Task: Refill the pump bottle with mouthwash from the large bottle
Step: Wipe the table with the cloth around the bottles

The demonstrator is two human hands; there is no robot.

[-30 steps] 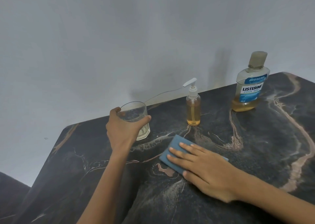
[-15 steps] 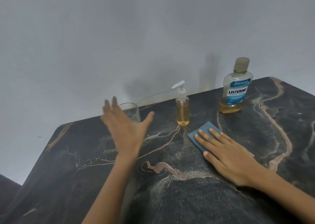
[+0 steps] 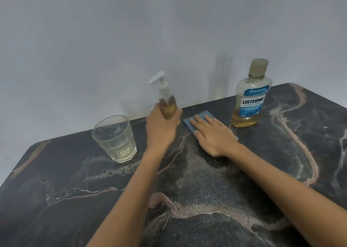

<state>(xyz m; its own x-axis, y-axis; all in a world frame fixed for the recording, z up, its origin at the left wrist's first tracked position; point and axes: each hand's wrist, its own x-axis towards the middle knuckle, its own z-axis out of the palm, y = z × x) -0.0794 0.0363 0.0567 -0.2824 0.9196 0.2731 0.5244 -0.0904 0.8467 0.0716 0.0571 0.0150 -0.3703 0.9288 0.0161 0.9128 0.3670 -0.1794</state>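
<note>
L hand (image 3: 161, 126) grips pump bottle (image 3: 166, 100) low on its body, axis near upright, left of large bottle (image 3: 250, 98). R hand (image 3: 214, 134), fingers flat on blue cloth (image 3: 199, 118), is nearer the large bottle.

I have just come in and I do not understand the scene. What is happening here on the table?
A person is working at a dark marble table. The left hand grips the pump bottle, tilted and blurred, with its pump on. The right hand lies flat on a blue cloth. The mouthwash bottle stands capped beside it, with amber liquid only near the bottom. A glass stands to the left. No pouring is under way.
</note>
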